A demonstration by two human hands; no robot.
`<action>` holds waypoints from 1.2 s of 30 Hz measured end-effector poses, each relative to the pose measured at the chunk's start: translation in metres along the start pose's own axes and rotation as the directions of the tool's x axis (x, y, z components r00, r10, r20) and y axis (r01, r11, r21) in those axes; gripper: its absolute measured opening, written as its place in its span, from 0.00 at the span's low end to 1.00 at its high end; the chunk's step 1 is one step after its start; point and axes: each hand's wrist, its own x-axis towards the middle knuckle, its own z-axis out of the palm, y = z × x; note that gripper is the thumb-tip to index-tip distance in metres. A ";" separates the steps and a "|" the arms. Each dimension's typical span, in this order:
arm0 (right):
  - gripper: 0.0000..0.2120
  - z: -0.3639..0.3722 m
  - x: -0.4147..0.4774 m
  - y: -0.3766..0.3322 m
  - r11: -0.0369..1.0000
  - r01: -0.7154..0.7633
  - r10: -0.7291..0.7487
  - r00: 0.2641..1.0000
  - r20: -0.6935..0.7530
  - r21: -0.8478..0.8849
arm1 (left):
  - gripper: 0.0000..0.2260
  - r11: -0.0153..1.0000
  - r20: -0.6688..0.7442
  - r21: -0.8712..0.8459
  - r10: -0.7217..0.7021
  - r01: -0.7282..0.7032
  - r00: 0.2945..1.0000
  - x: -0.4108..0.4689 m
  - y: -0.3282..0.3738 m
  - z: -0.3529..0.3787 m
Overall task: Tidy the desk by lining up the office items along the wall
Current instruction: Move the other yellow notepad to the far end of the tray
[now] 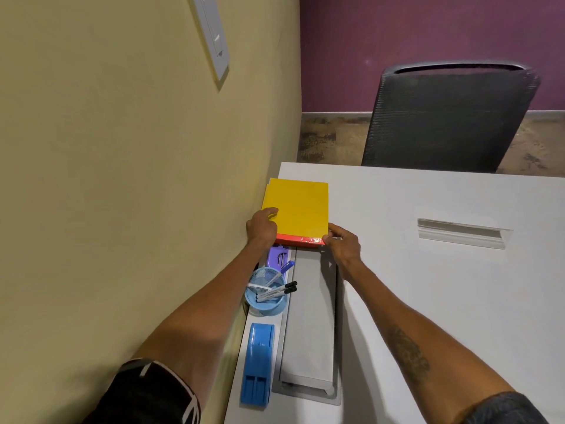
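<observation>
A yellow notebook (298, 208) with a red spine strip lies flat on the white desk (428, 286), its left edge against the cream wall (122, 179). My left hand (261, 226) rests on its near left corner, fingers on the cover. My right hand (342, 243) pinches the near right corner at the red strip. Closer to me along the wall stand a purple item (276, 255), partly hidden by my left wrist, a blue mesh pen cup (266, 296) with several markers, and a blue tape dispenser (258, 362).
A grey cable tray lid (310, 325) runs alongside the lined-up items. Another cable slot (461, 234) sits at mid-desk on the right. A dark mesh office chair (449, 117) stands beyond the desk's far edge. A white switch plate (212, 35) hangs on the wall.
</observation>
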 end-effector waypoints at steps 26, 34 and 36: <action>0.14 0.025 0.029 0.023 0.958 -0.208 0.210 0.978 0.013 0.197 | 0.60 0.834 0.153 -0.313 -0.429 0.455 0.890 0.090 -0.054 0.051; 0.14 0.025 0.029 0.019 0.950 -0.228 0.232 0.973 0.007 0.212 | 0.33 0.875 0.115 -0.298 -0.363 0.381 0.925 0.017 0.015 0.009; 0.14 0.026 0.029 0.019 0.961 -0.215 0.215 0.977 0.019 0.172 | 0.26 0.911 0.080 -0.219 -0.340 0.349 0.937 0.011 0.020 0.006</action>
